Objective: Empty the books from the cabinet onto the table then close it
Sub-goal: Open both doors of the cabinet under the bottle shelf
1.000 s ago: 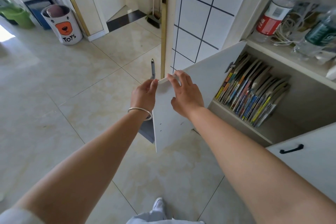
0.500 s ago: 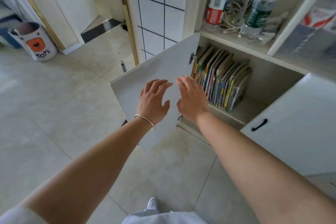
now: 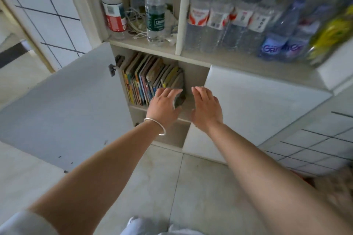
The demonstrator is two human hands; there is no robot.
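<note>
Books (image 3: 150,80) packed in a leaning row inside the lower left compartment of the white cabinet (image 3: 193,74), spines outward, tilted to the right, resting on the inner shelf. Cabinet door (image 3: 66,105) swung wide open to the left, hinge (image 3: 115,65) showing at its top corner. Right-hand door (image 3: 257,105) shut. Left hand (image 3: 163,105), silver bangle (image 3: 155,126) at the wrist, reaching in at the right end of the row, fingers spread and loosely extended over the outermost books, nothing gripped yet; actual contact too blurred to tell. Right hand (image 3: 207,108) just beside it, flat and open, fingers together, holding nothing, in front of the bare part of the compartment. Open shelf above: clear bottle with red and white label (image 3: 114,15), clear bottle with green label (image 3: 155,11), tangle of white cables (image 3: 134,25) between them. Next bay to the right: shrink-wrapped water bottles (image 3: 229,17) with white caps, red and white labels, print unreadable. Further right, blue-labelled bottles (image 3: 280,44), lettering starting "Gan", remainder smeared.
</note>
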